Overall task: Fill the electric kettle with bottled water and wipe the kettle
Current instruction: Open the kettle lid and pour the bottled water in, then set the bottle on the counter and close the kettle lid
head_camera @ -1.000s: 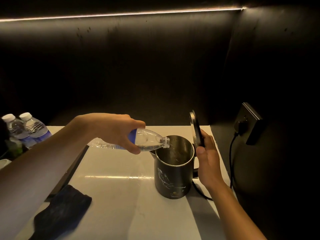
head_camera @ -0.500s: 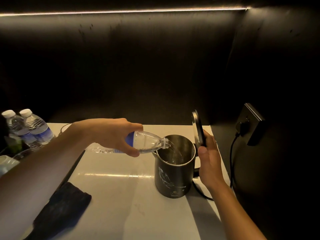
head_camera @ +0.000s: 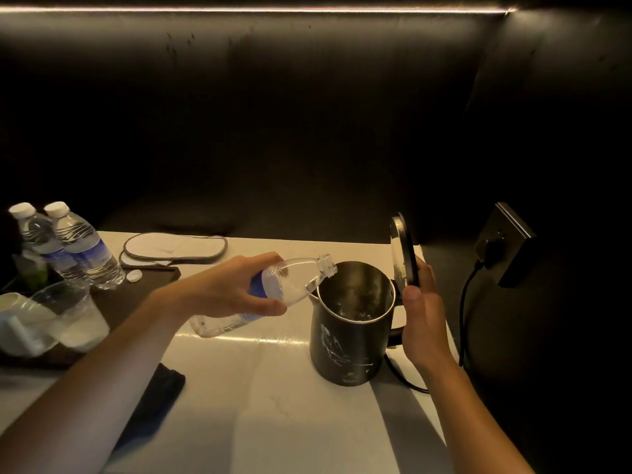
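Observation:
A dark electric kettle (head_camera: 345, 350) stands on the white counter (head_camera: 273, 422), its lid (head_camera: 403, 251) raised upright. My left hand (head_camera: 232, 289) grips a clear plastic water bottle (head_camera: 294, 278) with a blue label, neck raised above the kettle's rim and bottom lower to the left. Water shows inside the kettle. My right hand (head_camera: 424, 316) rests against the lid and handle side, thumb on the lid's lower edge. A dark cloth (head_camera: 154, 401) lies on the counter to the front left.
Two capped water bottles (head_camera: 82, 248) stand at the far left on a dark tray (head_camera: 143, 289), with a loose white cap (head_camera: 134, 275), glasses (head_camera: 78, 316) and a white cup. A slipper (head_camera: 174, 248) lies behind. A black cord (head_camera: 465, 302) runs to a wall socket (head_camera: 502, 244) at the right.
The bottle has tipped back: its neck rose above the rim and its bottom dropped, and the stream into the kettle has stopped. The view shifted, showing more of the tray at the left.

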The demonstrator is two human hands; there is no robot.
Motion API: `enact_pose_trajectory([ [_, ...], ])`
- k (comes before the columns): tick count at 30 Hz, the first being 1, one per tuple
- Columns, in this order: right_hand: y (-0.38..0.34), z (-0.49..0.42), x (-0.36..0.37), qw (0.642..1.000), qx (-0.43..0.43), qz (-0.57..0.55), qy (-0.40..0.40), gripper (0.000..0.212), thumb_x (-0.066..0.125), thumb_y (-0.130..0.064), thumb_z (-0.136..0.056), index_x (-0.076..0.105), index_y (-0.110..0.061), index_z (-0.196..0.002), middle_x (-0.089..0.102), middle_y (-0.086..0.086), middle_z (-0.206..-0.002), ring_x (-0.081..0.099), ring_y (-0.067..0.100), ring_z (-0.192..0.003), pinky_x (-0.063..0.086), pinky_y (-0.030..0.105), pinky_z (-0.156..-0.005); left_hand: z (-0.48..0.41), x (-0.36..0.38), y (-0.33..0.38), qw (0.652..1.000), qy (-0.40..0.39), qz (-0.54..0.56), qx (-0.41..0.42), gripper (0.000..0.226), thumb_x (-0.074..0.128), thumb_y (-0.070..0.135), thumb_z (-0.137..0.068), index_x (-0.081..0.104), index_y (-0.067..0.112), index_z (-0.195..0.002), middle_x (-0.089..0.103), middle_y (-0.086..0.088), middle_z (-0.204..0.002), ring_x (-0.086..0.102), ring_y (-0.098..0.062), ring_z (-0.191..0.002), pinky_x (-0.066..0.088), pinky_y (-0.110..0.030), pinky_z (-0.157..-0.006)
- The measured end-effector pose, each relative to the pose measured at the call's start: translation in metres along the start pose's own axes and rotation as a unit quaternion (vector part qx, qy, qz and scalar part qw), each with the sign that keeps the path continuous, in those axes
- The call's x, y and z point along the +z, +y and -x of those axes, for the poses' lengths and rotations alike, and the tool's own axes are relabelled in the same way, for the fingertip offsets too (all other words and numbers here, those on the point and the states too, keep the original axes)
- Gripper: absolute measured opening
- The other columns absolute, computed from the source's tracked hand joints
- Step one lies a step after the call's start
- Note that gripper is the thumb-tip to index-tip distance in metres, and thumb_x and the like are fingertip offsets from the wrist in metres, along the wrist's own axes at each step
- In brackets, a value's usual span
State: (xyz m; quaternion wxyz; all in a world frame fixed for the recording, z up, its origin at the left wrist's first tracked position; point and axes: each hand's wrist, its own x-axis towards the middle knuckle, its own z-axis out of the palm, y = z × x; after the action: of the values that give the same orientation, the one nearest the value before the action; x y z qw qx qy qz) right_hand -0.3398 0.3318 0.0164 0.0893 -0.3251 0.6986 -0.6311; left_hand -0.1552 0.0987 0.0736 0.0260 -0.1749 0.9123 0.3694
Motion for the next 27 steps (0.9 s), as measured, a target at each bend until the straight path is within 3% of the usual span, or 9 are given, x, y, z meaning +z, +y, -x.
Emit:
enact_pose_trajectory([
  [6, -0.002, 0.002, 0.000, 1.000, -0.008, -0.004, 0.003, 0.069, 0.034, -0.057, -0.079, 0.048, -0.024, -0.139, 0.056, 0.004, -0.128, 0.055, 0.011, -0.112, 0.044, 0.027, -0.088, 0.004, 0.030, -0.044, 0.974, 0.152, 0.165, 0.025, 0.083, 0.074, 0.079, -0.055, 0.050, 0.034, -0.121, 0.055, 0.006, -0.125, 0.062, -0.029, -0.109, 0.061, -0.040, -0.089],
  [8, -0.003, 0.003, 0.001, 1.000, -0.007, -0.001, 0.005, 0.070, 0.034, -0.057, -0.080, 0.048, -0.024, -0.140, 0.055, 0.002, -0.129, 0.053, 0.000, -0.112, 0.042, 0.025, -0.088, 0.004, 0.041, -0.057, 0.952, 0.216, 0.215, 0.016, 0.090, 0.075, 0.078, -0.056, 0.047, 0.029, -0.125, 0.053, 0.006, -0.123, 0.061, -0.028, -0.109, 0.061, -0.035, -0.086],
  [10, -0.003, 0.003, 0.001, 1.000, -0.007, 0.000, 0.005, 0.071, 0.033, -0.057, -0.079, 0.049, -0.023, -0.139, 0.055, 0.002, -0.128, 0.052, -0.001, -0.110, 0.041, 0.023, -0.086, 0.002, 0.051, -0.068, 0.927, 0.283, 0.246, 0.004, 0.095, 0.073, 0.078, -0.057, 0.043, 0.026, -0.130, 0.051, 0.012, -0.122, 0.059, -0.023, -0.109, 0.059, -0.024, -0.083],
  [12, -0.003, 0.003, 0.000, 1.000, -0.005, 0.002, 0.004, 0.071, 0.033, -0.055, -0.079, 0.049, -0.021, -0.139, 0.055, 0.004, -0.127, 0.053, 0.005, -0.111, 0.042, 0.025, -0.087, 0.000, 0.060, -0.077, 0.905, 0.342, 0.254, -0.007, 0.087, 0.073, 0.070, -0.067, 0.040, 0.024, -0.134, 0.049, 0.015, -0.123, 0.057, -0.018, -0.111, 0.058, -0.022, -0.085],
  [15, 0.000, 0.002, 0.000, 1.000, -0.004, 0.007, 0.004, 0.069, 0.033, -0.055, -0.081, 0.049, -0.022, -0.138, 0.055, 0.004, -0.129, 0.053, 0.006, -0.113, 0.044, 0.030, -0.090, -0.004, 0.069, -0.087, 0.881, 0.412, 0.231, -0.041, 0.067, 0.070, 0.041, -0.087, 0.035, 0.022, -0.140, 0.043, 0.008, -0.135, 0.053, -0.018, -0.114, 0.052, -0.032, -0.098],
  [18, 0.002, 0.002, 0.000, 1.000, -0.010, 0.007, 0.001, 0.066, 0.034, -0.055, -0.084, 0.048, -0.022, -0.139, 0.055, 0.007, -0.131, 0.054, 0.019, -0.117, 0.045, 0.036, -0.094, -0.007, 0.071, -0.094, 0.870, 0.439, 0.213, -0.066, 0.068, 0.068, 0.033, -0.089, 0.032, 0.019, -0.144, 0.040, -0.002, -0.144, 0.047, -0.016, -0.119, 0.046, -0.022, -0.094],
  [20, 0.002, 0.003, -0.001, 1.000, -0.011, 0.007, 0.000, 0.066, 0.034, -0.055, -0.084, 0.049, -0.020, -0.139, 0.055, 0.007, -0.131, 0.054, 0.021, -0.118, 0.045, 0.039, -0.097, -0.006, 0.074, -0.100, 0.867, 0.441, 0.219, -0.072, 0.072, 0.068, 0.037, -0.086, 0.030, 0.019, -0.144, 0.039, -0.007, -0.147, 0.046, -0.017, -0.120, 0.046, -0.024, -0.095],
  [27, -0.002, 0.005, -0.002, 1.000, -0.006, 0.004, -0.014, 0.070, 0.035, -0.056, -0.080, 0.048, -0.021, -0.139, 0.054, 0.006, -0.128, 0.053, 0.004, -0.112, 0.043, 0.026, -0.090, -0.005, 0.076, -0.112, 0.857, 0.446, 0.238, -0.094, 0.076, 0.066, 0.036, -0.087, 0.024, 0.020, -0.148, 0.035, -0.009, -0.151, 0.041, -0.016, -0.124, 0.043, -0.034, -0.104],
])
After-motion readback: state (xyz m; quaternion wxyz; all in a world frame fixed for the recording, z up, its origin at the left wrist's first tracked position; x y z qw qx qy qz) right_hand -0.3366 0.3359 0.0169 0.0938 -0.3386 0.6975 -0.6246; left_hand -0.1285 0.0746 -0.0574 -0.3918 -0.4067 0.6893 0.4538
